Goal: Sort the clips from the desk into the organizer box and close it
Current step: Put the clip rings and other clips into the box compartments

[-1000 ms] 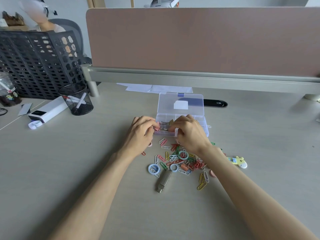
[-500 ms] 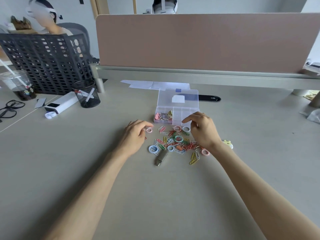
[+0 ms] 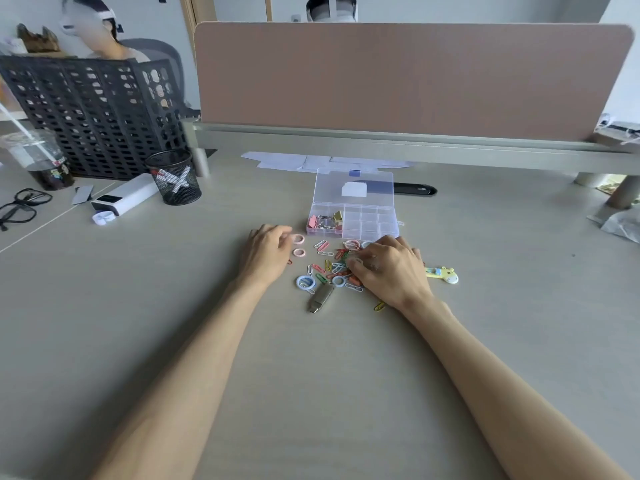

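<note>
Right hand [image 3: 388, 268] has dropped from the organizer box [image 3: 367, 220] onto the clips [image 3: 337, 268], pinching one; left hand [image 3: 266, 254] pinches a pink ring [image 3: 298, 239].

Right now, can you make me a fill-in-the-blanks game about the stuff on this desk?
1. The lid of the organizer box stands ___.
2. The binder clips sit in its far ___ compartment.
3. The ring nearest the left hand is coloured ___.
4. The mesh cup is coloured ___.

Missing words: open; left; pink; black.
</note>
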{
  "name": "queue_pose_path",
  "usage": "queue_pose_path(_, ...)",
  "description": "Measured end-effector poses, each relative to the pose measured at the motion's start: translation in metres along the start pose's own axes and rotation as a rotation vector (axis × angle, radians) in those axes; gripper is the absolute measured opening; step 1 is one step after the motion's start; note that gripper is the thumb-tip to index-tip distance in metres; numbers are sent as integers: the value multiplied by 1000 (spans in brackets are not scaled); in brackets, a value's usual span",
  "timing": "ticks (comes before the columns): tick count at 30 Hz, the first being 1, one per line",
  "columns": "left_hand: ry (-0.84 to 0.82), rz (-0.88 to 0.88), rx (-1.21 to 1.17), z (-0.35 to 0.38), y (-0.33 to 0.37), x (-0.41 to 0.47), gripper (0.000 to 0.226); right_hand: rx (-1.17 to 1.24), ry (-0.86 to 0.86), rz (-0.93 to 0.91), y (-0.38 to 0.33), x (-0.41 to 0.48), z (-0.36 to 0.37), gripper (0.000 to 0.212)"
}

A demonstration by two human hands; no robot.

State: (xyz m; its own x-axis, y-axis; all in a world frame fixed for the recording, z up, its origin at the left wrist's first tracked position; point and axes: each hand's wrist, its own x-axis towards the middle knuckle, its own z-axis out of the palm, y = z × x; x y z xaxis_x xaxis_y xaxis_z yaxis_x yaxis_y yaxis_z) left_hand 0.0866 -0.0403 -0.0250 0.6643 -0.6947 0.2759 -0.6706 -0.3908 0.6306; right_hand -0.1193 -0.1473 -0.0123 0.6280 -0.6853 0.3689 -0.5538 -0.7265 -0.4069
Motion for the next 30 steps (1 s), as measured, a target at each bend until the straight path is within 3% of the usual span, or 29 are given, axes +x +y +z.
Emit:
queue_pose_path(5, -25, -26, 90, 2, 7, 7, 16, 81, -10, 18, 5, 2, 1, 24)
queue_pose_path(12, -64, -129, -271, -1, 5, 4, 12, 164, -6, 41, 6, 4, -2, 9)
queue_pose_path(20, 9, -45, -304, -2, 30, -20, 10, 219, 47, 10, 0, -2, -10, 4)
queue_pose_path(30, -256, -21, -533, 10, 54, -35, 20, 454, -2, 86, -1, -5, -14, 4)
